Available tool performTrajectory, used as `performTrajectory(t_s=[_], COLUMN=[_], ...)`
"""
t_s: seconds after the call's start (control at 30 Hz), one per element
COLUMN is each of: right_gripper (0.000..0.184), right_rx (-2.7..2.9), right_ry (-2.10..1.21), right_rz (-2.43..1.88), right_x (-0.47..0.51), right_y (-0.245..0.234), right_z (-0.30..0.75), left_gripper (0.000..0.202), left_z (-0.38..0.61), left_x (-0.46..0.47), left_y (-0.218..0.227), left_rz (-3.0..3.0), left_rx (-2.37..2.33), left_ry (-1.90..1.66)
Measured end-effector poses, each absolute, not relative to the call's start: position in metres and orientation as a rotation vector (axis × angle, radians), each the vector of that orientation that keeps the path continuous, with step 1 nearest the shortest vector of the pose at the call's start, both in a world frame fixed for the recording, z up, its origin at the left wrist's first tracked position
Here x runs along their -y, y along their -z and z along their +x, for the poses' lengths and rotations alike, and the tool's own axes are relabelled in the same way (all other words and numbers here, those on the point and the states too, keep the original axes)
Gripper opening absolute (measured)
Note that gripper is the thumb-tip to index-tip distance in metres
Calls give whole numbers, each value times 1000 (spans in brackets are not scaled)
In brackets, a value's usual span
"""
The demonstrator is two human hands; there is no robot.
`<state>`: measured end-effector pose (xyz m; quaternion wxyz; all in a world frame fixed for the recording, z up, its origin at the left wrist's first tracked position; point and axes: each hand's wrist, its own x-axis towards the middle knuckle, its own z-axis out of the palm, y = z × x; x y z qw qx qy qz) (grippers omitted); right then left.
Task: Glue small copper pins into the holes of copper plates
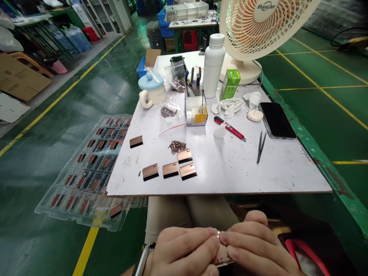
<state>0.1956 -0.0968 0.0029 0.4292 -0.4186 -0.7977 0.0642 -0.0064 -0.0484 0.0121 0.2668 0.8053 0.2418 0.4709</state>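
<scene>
Low in the view, over my lap, my left hand [186, 249] and my right hand [255, 245] close from both sides on a small copper-coloured metal case [222, 253]. Fingers cover most of it; only its middle strip shows. On the white table ahead lie similar copper-coloured cases with black edges, one of them a case [150, 171] at the left of a small group and another case [136, 141] farther left. A pile of small brown metal parts [177, 146] sits just behind the group.
A clear compartment tray [86, 168] of cases stands left of the table [230, 172]. Tweezers [260, 147], a red utility knife [230, 128], a phone [277, 119] and a mug [152, 90] lie or stand on top. Behind are a white bottle [213, 67] and a fan [244, 69].
</scene>
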Motion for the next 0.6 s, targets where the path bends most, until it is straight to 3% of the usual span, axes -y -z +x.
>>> performTrajectory(t_s=[0.17,0.27,0.37,0.6], right_gripper=[13,20,34,31], right_rx=[1854,1873,1884,1945], right_ry=[-154,-126,-95,13], right_rz=[-949,-962,-1132,-1332], right_x=[80,59,45,39], right_y=[10,22,38,61], right_z=[183,188,208,259], left_gripper=[18,18,5,32], left_z=[-12,-21,-48,-83], left_x=[35,18,-19,-96], left_y=[-1,3,2,8], left_rz=[2235,2138,1899,1727], left_rx=[-436,-800,-1325,-1627], left_ry=[-1274,-1299,-1261,-919])
